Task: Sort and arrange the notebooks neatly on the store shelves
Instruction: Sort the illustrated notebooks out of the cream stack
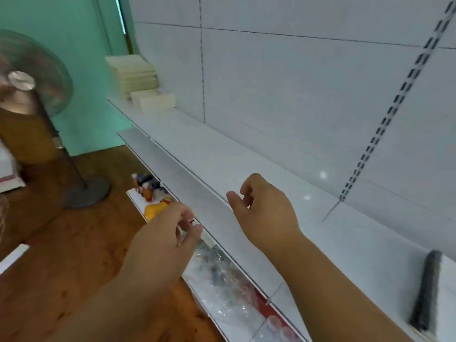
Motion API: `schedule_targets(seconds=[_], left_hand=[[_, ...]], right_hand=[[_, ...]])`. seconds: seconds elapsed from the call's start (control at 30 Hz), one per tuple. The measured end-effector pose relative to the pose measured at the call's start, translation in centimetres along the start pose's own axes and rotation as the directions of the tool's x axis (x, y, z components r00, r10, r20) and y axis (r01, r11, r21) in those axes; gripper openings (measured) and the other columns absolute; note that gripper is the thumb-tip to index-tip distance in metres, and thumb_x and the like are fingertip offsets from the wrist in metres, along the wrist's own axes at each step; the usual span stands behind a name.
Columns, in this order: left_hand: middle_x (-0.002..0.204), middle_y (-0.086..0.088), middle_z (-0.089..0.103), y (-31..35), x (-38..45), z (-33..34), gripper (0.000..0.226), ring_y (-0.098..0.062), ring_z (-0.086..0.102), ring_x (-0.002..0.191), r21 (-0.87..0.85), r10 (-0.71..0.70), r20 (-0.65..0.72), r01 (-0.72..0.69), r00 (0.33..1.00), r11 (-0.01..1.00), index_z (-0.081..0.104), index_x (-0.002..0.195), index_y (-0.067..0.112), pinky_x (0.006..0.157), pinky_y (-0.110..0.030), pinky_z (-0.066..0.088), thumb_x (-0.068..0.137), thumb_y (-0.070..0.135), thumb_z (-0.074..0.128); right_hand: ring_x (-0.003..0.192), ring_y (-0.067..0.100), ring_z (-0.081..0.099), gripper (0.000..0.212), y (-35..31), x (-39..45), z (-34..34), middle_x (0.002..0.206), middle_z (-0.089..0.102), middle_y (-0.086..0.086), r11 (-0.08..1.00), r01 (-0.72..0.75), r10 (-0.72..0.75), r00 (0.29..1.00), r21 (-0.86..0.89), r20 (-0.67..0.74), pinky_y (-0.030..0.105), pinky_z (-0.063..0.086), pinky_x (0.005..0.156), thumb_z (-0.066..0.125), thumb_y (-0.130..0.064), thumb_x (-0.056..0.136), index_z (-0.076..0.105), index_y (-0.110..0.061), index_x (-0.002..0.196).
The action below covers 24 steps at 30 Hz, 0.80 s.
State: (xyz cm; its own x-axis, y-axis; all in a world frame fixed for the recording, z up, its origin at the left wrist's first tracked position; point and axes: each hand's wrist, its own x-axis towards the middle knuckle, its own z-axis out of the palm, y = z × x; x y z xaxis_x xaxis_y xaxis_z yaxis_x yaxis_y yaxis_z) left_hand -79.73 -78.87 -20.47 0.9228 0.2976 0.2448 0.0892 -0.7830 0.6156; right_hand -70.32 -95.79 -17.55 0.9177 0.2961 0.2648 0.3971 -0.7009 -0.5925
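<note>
A white store shelf (246, 166) runs from far left to near right, mostly bare. At its far left end stands a stack of pale cream notebooks or pads (134, 72), with two smaller white blocks (155, 101) in front of it. My right hand (264, 211) hovers over the shelf's front edge, fingers loosely curled, holding nothing. My left hand (162, 240) is lower, in front of the shelf below, fingers bent and apart, also holding nothing. The image is blurred.
A dark grey cylinder (425, 290) lies on the shelf at the near right. The lower shelf (138, 201) holds colourful toys (150, 188) and plastic-wrapped goods (222, 277). A standing fan (32, 77) is on the wooden floor (61, 243) at the left, before a green wall (74, 25).
</note>
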Motion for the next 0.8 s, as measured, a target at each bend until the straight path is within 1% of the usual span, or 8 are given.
schedule_targets(seconds=[0.07, 0.17, 0.23, 0.3, 0.37, 0.47, 0.63, 0.8], left_hand=[[0.08, 0.017, 0.057, -4.5, 0.9, -3.8, 0.009, 0.0, 0.055, 0.076, 0.026, -0.013, -0.045, 0.014, 0.999, 1.0, 0.049, 0.093, 0.04, 0.058, -0.016, 0.041, 0.092, 0.043, 0.057], [0.082, 0.014, 0.057, -9.8, 1.9, -9.0, 0.011, -0.001, 0.055, 0.076, 0.111, -0.071, -0.096, 0.081, 0.993, 0.991, 0.047, 0.098, 0.043, 0.063, -0.018, 0.047, 0.093, 0.042, 0.057], [0.082, 0.013, 0.058, -12.3, 3.3, -11.9, 0.011, -0.002, 0.056, 0.075, 0.133, -0.115, -0.104, 0.128, 0.988, 0.983, 0.047, 0.099, 0.044, 0.066, -0.022, 0.051, 0.093, 0.044, 0.056], [0.081, 0.015, 0.057, -14.1, 5.5, -13.6, 0.009, -0.003, 0.056, 0.075, 0.13, -0.123, -0.106, 0.136, 0.987, 0.982, 0.047, 0.099, 0.044, 0.065, -0.02, 0.05, 0.094, 0.044, 0.055], [0.082, 0.016, 0.057, -15.9, 8.6, -14.0, 0.009, -0.002, 0.056, 0.075, 0.122, -0.109, -0.137, 0.126, 0.985, 0.985, 0.048, 0.102, 0.042, 0.064, -0.018, 0.049, 0.095, 0.043, 0.053], [0.083, 0.017, 0.056, -18.3, 14.3, -12.9, 0.01, -0.002, 0.056, 0.076, 0.102, -0.105, -0.169, 0.123, 0.98, 0.987, 0.049, 0.104, 0.039, 0.068, -0.025, 0.053, 0.095, 0.045, 0.051], [0.081, 0.015, 0.055, -22.2, 24.0, -12.3, 0.011, -0.003, 0.056, 0.076, 0.141, -0.107, -0.147, 0.128, 0.983, 0.982, 0.05, 0.102, 0.036, 0.068, -0.022, 0.052, 0.096, 0.046, 0.049], [0.079, 0.014, 0.056, -26.4, 32.4, -15.3, 0.004, -0.005, 0.057, 0.073, 0.152, -0.137, -0.166, 0.162, 0.977, 0.975, 0.049, 0.099, 0.04, 0.065, -0.027, 0.053, 0.096, 0.043, 0.05]], right_hand=[[0.067, 0.006, 0.052, 0.025, -4.5, 1.9, 4.2, 0.075, 0.057, -0.009, 0.995, 0.049, -0.05, 0.999, 0.087, 0.006, 0.027, 0.042, 0.062, 0.057, -0.046, 0.096, 0.049, -0.023, 0.091], [0.066, 0.006, 0.052, 0.026, -10.1, 4.5, 9.4, 0.07, 0.054, -0.007, 0.983, 0.098, -0.113, 0.99, 0.152, 0.088, 0.028, 0.044, 0.065, 0.06, -0.044, 0.096, 0.05, -0.022, 0.086], [0.066, 0.007, 0.053, 0.027, -12.6, 6.5, 11.8, 0.072, 0.056, -0.004, 0.984, 0.084, -0.107, 0.984, 0.159, 0.141, 0.026, 0.045, 0.065, 0.06, -0.045, 0.095, 0.051, -0.023, 0.085], [0.066, 0.008, 0.054, 0.026, -13.9, 9.1, 13.5, 0.073, 0.059, -0.002, 0.98, 0.058, -0.089, 0.983, 0.189, 0.161, 0.02, 0.043, 0.061, 0.061, -0.046, 0.095, 0.053, -0.023, 0.084], [0.064, 0.006, 0.053, 0.025, -14.2, 12.0, 15.2, 0.074, 0.06, -0.002, 0.975, 0.041, -0.077, 0.984, 0.219, 0.161, 0.015, 0.04, 0.058, 0.062, -0.045, 0.094, 0.054, -0.024, 0.082], [0.065, 0.007, 0.053, 0.026, -13.4, 16.9, 18.3, 0.073, 0.059, -0.003, 0.974, 0.032, -0.071, 0.983, 0.224, 0.169, 0.02, 0.042, 0.06, 0.062, -0.044, 0.094, 0.054, -0.023, 0.08], [0.067, 0.006, 0.054, 0.029, -13.7, 27.5, 23.8, 0.072, 0.059, -0.004, 0.97, 0.058, -0.104, 0.976, 0.235, 0.189, 0.019, 0.039, 0.058, 0.06, -0.046, 0.096, 0.052, -0.025, 0.078], [0.076, 0.02, 0.067, 0.045, -17.4, 38.5, 27.4, 0.078, 0.067, 0.002, 0.946, -0.046, -0.044, 0.962, 0.322, 0.268, 0.032, 0.051, 0.067, 0.057, -0.066, 0.087, 0.055, -0.022, 0.08]])
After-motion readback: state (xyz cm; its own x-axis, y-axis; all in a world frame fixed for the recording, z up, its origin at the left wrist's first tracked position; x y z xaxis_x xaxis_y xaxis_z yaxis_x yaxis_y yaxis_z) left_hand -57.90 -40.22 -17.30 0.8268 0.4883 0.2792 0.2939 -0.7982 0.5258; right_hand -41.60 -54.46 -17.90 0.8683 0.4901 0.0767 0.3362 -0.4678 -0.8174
